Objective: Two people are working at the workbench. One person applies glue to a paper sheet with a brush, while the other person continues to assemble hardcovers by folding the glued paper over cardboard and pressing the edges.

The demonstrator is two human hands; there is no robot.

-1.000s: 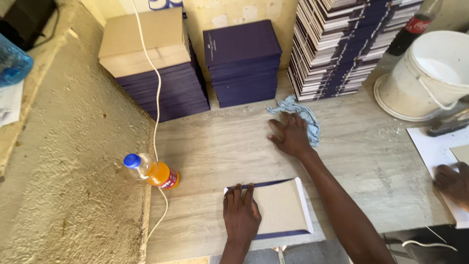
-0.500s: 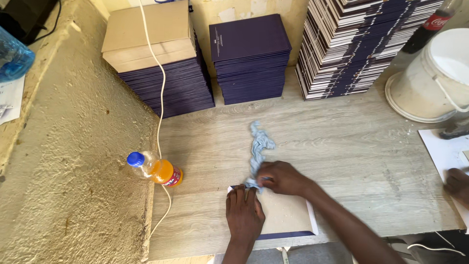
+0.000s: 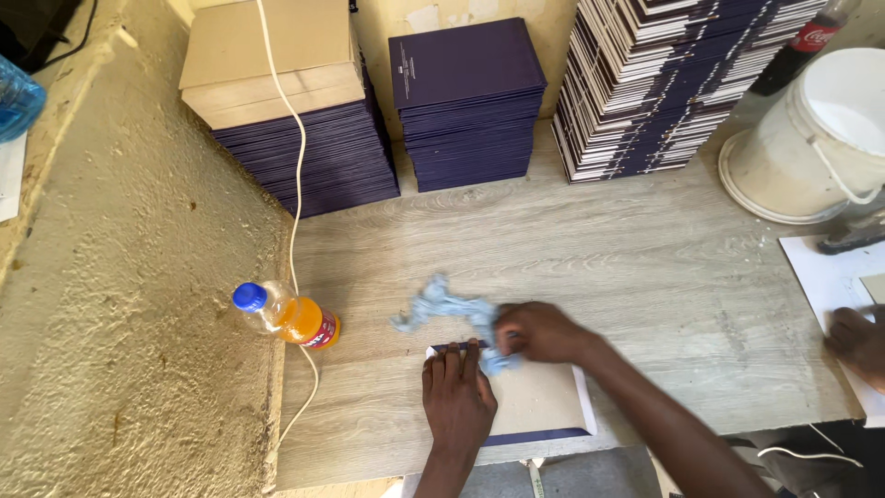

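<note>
My left hand (image 3: pixel 456 395) lies flat on the left side of a book cover (image 3: pixel 544 401), a beige board with a dark blue edge, lying at the near edge of the wooden table (image 3: pixel 572 249). My right hand (image 3: pixel 539 332) grips a light blue rag (image 3: pixel 447 309) at the cover's top left corner. The rag trails off to the left across the table.
A plastic bottle of orange drink (image 3: pixel 288 316) lies to the left beside a white cable (image 3: pixel 293 184). Stacks of dark blue covers (image 3: pixel 466 101) line the back wall. A white bucket (image 3: pixel 816 134) stands at the right. Another person's hand (image 3: pixel 855 339) rests on white paper (image 3: pixel 830 286).
My right hand picked up the blue rag at the back of the table and pulled it down to the cover. My left hand stayed pressed on the cover.
</note>
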